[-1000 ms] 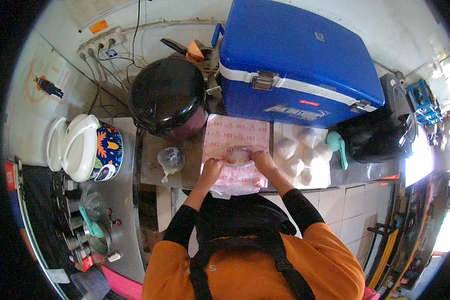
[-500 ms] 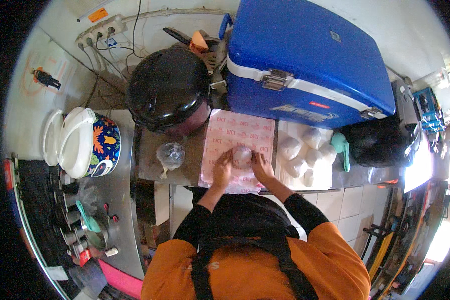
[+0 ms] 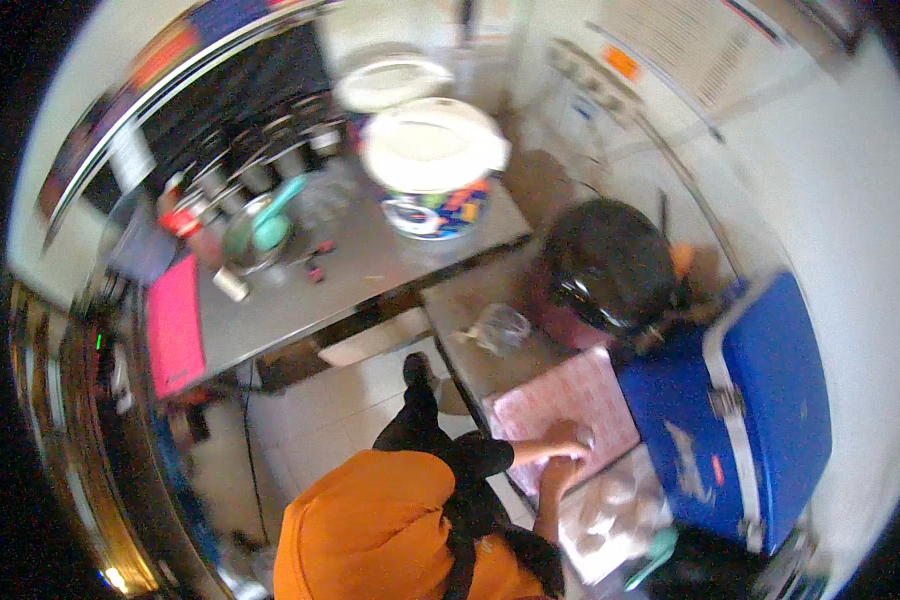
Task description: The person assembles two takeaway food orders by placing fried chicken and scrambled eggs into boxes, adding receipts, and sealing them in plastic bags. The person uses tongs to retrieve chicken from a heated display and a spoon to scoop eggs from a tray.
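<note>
My left hand and my right hand are close together over pink printed paper sheets. A small pale rounded thing shows at the fingertips of my left hand. Motion blur smears the fingers, so their grip is unclear. Beside my right hand several whitish rounded lumps rest on a white sheet. A teal scoop lies at the edge of that sheet. On the far side of the paper sits a clear plastic bag bundle.
A black lidded pot and a big blue cooler stand behind the paper. Along the left counter are a patterned container with a white lid, a metal bowl with a teal scoop, several metal cups and a pink board.
My view has swung to the left, bringing the side counter into the upper part. My hands, apart on either side of the pale ball before, are now close together.
</note>
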{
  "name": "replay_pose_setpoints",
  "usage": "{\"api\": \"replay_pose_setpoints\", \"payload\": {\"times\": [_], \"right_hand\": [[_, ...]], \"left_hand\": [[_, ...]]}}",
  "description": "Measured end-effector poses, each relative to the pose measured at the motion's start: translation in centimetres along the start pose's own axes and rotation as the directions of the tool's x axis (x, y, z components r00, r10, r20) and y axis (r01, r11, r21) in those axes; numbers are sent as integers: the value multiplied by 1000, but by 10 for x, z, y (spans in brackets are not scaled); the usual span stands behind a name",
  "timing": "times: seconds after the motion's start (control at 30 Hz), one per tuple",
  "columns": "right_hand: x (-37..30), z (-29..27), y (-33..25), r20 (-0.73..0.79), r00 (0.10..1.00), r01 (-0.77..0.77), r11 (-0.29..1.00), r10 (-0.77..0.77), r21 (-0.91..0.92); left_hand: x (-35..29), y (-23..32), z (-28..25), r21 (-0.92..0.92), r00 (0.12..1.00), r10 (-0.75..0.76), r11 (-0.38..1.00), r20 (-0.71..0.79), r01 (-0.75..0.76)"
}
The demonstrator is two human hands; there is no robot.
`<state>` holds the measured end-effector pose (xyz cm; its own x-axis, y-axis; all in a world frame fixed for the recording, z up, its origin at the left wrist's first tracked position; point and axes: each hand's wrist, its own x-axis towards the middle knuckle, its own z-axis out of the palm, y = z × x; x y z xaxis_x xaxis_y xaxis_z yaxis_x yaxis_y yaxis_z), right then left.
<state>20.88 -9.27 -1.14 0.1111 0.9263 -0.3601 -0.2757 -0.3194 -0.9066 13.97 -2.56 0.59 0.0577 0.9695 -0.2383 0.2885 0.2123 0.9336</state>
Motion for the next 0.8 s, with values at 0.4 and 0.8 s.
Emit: {"api": "replay_pose_setpoints", "payload": {"times": [0.4,0.8], "right_hand": [[-53,128,-19,419,907,196,914,-31,-356],[-143,452,-68,964,170,791,556,204,-257]], "left_hand": [[-60,-60,-131,-688,994,-109,721,9,85],[-350,-141,-508,-252,316,-268,963,-910,92]]}}
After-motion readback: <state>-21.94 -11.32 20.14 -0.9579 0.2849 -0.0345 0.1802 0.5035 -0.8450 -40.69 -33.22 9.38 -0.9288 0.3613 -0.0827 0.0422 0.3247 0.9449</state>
